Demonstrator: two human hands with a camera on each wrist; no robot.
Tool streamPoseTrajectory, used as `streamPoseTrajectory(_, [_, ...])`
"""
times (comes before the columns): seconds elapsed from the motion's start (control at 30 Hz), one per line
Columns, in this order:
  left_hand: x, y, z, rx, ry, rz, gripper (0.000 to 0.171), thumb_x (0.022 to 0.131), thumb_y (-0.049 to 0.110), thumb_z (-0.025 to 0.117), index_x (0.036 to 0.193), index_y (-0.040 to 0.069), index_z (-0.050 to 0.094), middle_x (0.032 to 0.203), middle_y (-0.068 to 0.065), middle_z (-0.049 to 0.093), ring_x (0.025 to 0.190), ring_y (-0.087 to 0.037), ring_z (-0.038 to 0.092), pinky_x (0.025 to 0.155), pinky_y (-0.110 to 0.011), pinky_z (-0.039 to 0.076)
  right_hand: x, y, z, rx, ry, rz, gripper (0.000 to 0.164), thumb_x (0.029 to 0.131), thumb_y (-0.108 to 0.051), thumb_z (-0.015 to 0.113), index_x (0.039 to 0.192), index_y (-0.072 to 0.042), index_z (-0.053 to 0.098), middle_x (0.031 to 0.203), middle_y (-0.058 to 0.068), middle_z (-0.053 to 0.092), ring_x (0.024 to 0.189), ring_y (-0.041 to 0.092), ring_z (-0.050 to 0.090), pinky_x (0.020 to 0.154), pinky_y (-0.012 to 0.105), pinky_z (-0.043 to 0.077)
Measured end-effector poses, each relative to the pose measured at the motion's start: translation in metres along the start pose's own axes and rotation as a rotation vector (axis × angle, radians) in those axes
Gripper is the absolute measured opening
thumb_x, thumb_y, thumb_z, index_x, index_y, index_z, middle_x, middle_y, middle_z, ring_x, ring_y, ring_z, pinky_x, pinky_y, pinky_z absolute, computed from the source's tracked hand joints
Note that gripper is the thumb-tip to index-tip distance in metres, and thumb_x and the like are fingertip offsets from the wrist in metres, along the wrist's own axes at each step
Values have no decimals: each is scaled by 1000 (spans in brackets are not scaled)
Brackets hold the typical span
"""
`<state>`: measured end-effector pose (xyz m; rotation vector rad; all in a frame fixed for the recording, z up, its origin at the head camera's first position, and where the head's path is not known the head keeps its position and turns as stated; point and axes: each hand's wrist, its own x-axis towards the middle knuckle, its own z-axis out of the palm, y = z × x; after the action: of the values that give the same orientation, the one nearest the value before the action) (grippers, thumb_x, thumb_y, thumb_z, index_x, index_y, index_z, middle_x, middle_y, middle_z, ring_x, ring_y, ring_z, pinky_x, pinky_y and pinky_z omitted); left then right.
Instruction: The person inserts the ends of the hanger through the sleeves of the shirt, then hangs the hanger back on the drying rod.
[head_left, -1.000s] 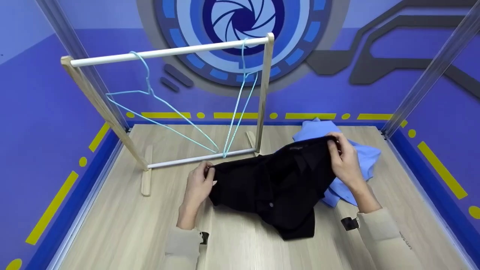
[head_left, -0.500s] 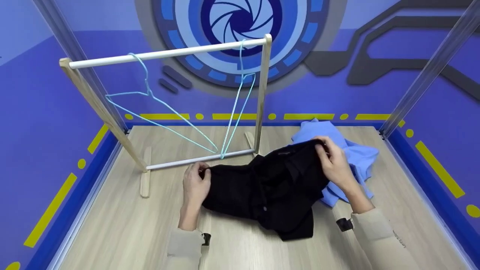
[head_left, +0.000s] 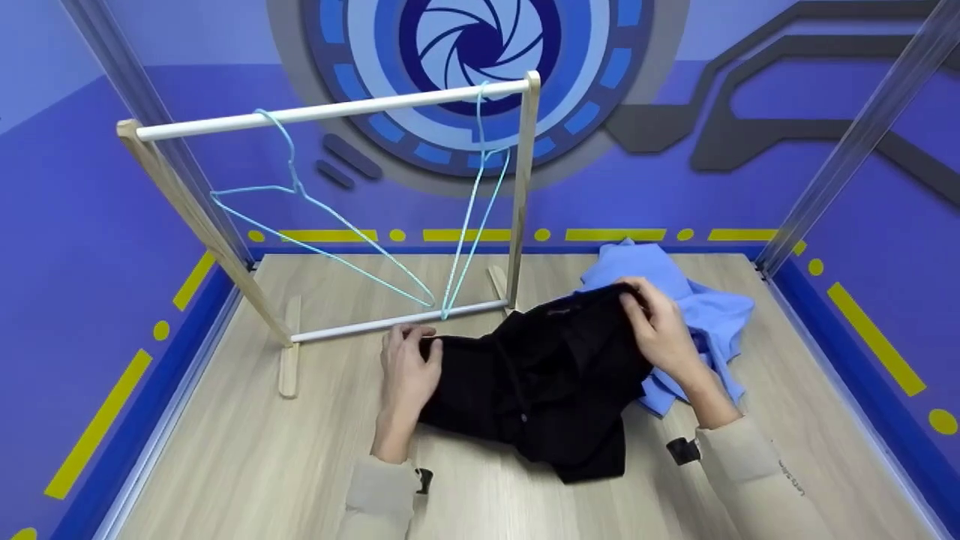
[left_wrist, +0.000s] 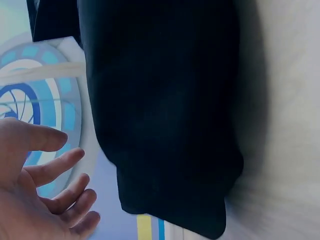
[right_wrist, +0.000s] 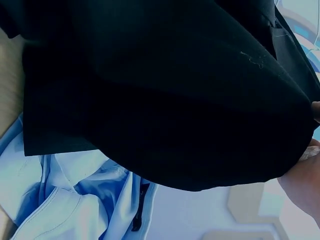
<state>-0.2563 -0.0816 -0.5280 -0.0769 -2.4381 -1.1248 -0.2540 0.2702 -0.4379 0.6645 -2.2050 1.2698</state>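
Back wall: blue wall (head_left: 712,202) with yellow dashes along its foot and a round shutter-like figure.
Table: pale wood-grain tabletop (head_left: 232,450).
Left hand: the bare left hand (head_left: 409,373) is at the garment's left end, wrist low and fingers upward; the left wrist view shows thumb and fingers loosely bent, well spread, with nothing held between them.
Right hand: the bare right hand (head_left: 660,322) reaches forward and inward, and pinches the upper right edge of the garment between thumb and fingers.
Garment: black cloth garment with a small button (head_left: 551,397), spread between both hands above the middle of the tabletop, right end raised; whether its lower edge touches the wood, I cannot tell.
Rack: wooden rack with white bars (head_left: 375,103), standing behind the left hand; on its upper bar hang two light-blue wire hangers (head_left: 298,186).
Other cloth: light-blue crumpled cloth (head_left: 637,264), lying behind the garment, partly covered from view by it.
Sleeves: beige sleeves (head_left: 750,469) on both forearms.
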Motion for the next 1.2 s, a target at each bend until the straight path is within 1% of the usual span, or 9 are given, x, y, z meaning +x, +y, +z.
streamPoseTrajectory(0.13, [-3, 8, 6, -4, -18, 28, 18, 94, 17, 72, 104, 3, 76, 114, -17, 60, 111, -39, 54, 96, -56, 40, 0, -1, 1, 5, 4, -8, 19, 101, 13, 52, 115, 9, 65, 110, 19, 68, 100, 22, 64, 87, 18, 45])
streamPoseTrajectory(0.23, [-4, 15, 10, -9, -22, 66, 17, 95, 22, 72, 100, 6, 76, 108, -12, 65, 107, -36, 59, 92, -54, 43, 0, -2, 3, 2, 5, -19, 19, 100, 13, 53, 114, 9, 65, 109, 20, 68, 100, 22, 63, 87, 19, 44])
streamPoseTrajectory(0.37, [-5, 21, 16, -49, -41, 124, 15, 95, 25, 72, 93, 10, 75, 94, -2, 69, 88, -25, 65, 81, -44, 49, 1, -3, 4, 5, 0, -39, 19, 100, 14, 53, 114, 10, 65, 108, 20, 68, 98, 25, 63, 87, 20, 44])
streamPoseTrajectory(0.5, [-7, 26, 20, -89, -111, 153, 21, 97, 31, 71, 91, 11, 74, 83, 4, 67, 75, -17, 63, 71, -35, 50, 0, -5, 4, 10, -3, -47, 19, 99, 15, 52, 113, 10, 64, 108, 20, 68, 98, 26, 64, 87, 19, 44])
streamPoseTrajectory(0.67, [-9, 32, 22, -70, -187, 129, 31, 98, 43, 68, 93, 13, 75, 82, 7, 68, 73, -12, 63, 70, -33, 51, 1, -6, 6, 10, -11, -40, 20, 100, 15, 51, 115, 10, 64, 111, 20, 68, 102, 26, 64, 89, 20, 44])
streamPoseTrajectory(0.8, [-11, 36, 22, -61, -232, 105, 33, 96, 47, 69, 93, 14, 74, 80, 7, 68, 69, -9, 62, 67, -34, 51, 1, -7, 8, 13, -31, -16, 21, 102, 13, 49, 117, 10, 63, 112, 21, 68, 105, 26, 63, 92, 20, 43])
streamPoseTrajectory(0.9, [-12, 38, 23, -71, -251, 107, 32, 96, 45, 71, 92, 14, 73, 77, 8, 67, 64, -7, 60, 64, -33, 51, 0, -8, 9, 18, -40, 5, 21, 103, 12, 48, 117, 10, 63, 113, 20, 68, 106, 25, 62, 92, 20, 43])
streamPoseTrajectory(1.0, [-12, 40, 25, -91, -256, 109, 26, 96, 38, 72, 90, 12, 73, 76, 8, 67, 64, -6, 60, 62, -32, 51, 1, -10, 9, 15, -44, 14, 21, 103, 11, 48, 117, 10, 63, 113, 20, 67, 107, 25, 61, 93, 21, 42])
streamPoseTrajectory(1.2, [-11, 43, 27, -78, -229, 94, 13, 93, 21, 70, 89, 9, 75, 75, 8, 68, 64, -6, 62, 62, -31, 53, 0, -11, 8, 20, -61, 29, 21, 103, 10, 48, 119, 10, 63, 114, 20, 67, 108, 23, 61, 93, 21, 42])
